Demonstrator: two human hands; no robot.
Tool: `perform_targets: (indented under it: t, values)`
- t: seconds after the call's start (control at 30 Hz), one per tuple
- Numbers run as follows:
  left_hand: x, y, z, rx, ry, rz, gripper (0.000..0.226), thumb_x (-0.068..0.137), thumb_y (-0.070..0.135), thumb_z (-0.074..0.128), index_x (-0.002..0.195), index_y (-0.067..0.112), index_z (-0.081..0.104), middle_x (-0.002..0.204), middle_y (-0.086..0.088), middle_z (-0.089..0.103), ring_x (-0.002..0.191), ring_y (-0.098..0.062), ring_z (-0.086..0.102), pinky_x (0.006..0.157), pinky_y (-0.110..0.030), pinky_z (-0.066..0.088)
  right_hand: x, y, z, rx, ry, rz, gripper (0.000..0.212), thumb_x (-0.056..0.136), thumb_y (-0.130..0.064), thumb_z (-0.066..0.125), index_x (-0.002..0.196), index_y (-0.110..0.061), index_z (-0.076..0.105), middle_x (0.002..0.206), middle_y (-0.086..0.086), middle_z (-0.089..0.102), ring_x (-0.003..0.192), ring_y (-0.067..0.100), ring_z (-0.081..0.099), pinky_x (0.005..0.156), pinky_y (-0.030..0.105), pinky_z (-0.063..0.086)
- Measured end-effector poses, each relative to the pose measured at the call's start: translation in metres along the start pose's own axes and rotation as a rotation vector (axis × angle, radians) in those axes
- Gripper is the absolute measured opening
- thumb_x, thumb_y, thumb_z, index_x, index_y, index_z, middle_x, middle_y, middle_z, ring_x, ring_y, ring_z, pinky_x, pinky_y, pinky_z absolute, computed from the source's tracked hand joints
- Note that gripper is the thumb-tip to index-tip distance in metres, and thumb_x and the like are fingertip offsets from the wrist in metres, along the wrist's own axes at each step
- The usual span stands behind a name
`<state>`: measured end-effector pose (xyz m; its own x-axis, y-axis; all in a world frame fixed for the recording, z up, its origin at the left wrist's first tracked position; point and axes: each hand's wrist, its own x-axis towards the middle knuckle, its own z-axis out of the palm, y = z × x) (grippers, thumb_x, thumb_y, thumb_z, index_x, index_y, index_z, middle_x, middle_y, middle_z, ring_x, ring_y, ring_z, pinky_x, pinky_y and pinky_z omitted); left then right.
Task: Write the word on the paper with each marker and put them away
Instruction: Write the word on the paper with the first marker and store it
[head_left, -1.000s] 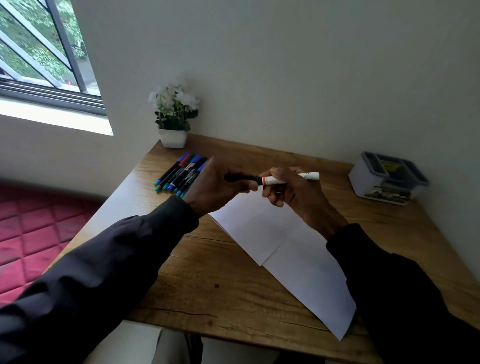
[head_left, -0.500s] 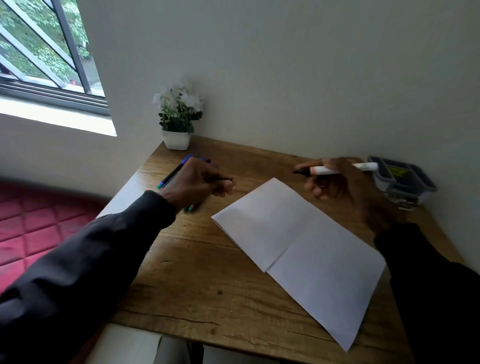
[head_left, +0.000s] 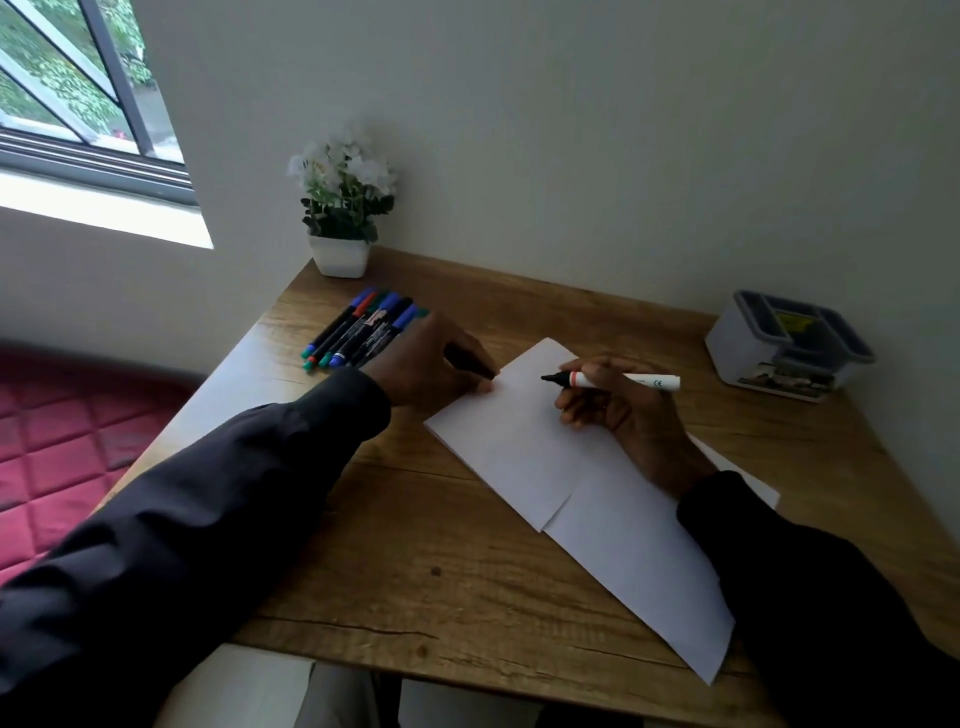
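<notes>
Scene: A person sits at a wooden desk (head_left: 415, 545) set against a pale wall, both sleeves dark, with a blank white paper (head_left: 519, 447) lying at a slant in front of them.

Right hand: The right hand (head_left: 618, 410) grasps a white marker (head_left: 631, 382) with a red band. Its bare black tip points left over the far half of the sheet. The barrel lies almost flat, and the tip looks to be just off the paper.

Left hand: The left hand (head_left: 431, 364) is curled round the dark cap (head_left: 470, 364), with its fingertips resting at the sheet's far left edge.

Other markers: The other markers (head_left: 363, 327) lie capped in a tight row on the desk's far left, just in front of a white plant pot (head_left: 340, 254).

Storage: A grey compartmented box (head_left: 779, 348) stands at the far right, well apart from the row. It is probably where the pens go afterwards.

Stage: Nothing is written yet. This appears to be the moment before the first word.

Doing it well: The barrel likely needs tipping more upright so the nib meets the sheet squarely. The left fingertips should press the edge so that the loose paper does not creep. Starting high on the sheet would leave room for one line per colour. The cap is best kept in hand for quick recapping.
</notes>
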<state>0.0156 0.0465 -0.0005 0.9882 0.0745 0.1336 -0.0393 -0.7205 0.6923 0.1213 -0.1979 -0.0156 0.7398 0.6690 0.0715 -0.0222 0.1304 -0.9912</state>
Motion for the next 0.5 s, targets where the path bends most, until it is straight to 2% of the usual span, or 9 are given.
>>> perform_targets:
  t: [0.17,0.3,0.4,0.5]
  values:
    - [-0.004,0.001,0.004,-0.067,-0.051,0.032,0.022,0.081,0.016,0.080,0.099,0.027,0.074,0.092,0.023,0.065,0.089,0.017,0.060,0.073,-0.001,0.045,-0.006,-0.003,-0.012,-0.055,-0.066,-0.004,0.023,0.092,-0.014,0.064,0.102,0.004,0.073,0.084,0.030,0.070,0.068,0.035,0.068,0.062,0.034,0.058]
    - [-0.006,-0.002,0.005,-0.100,-0.049,0.051,0.025,0.080,0.014,0.079,0.097,0.031,0.071,0.094,0.021,0.065,0.091,0.014,0.061,0.075,-0.001,0.045,-0.005,-0.003,-0.009,-0.155,-0.123,0.010,0.030,0.089,-0.023,0.074,0.105,0.001,0.074,0.089,0.030,0.071,0.073,0.038,0.070,0.065,0.036,0.060]
    - [-0.005,-0.004,0.005,-0.120,-0.066,0.052,0.023,0.081,0.012,0.078,0.100,0.024,0.073,0.097,0.017,0.066,0.095,0.010,0.060,0.076,-0.001,0.045,-0.004,-0.008,-0.002,-0.244,-0.165,-0.004,0.029,0.089,-0.016,0.069,0.112,0.001,0.071,0.093,0.027,0.073,0.077,0.035,0.071,0.066,0.036,0.061]
    - [-0.005,-0.005,0.006,-0.126,-0.072,0.052,0.021,0.082,0.011,0.076,0.100,0.020,0.073,0.099,0.016,0.065,0.096,0.011,0.059,0.075,0.000,0.045,-0.008,-0.014,0.017,-0.328,-0.184,-0.078,0.027,0.087,-0.013,0.070,0.109,0.000,0.070,0.086,0.020,0.073,0.071,0.031,0.070,0.058,0.035,0.061]
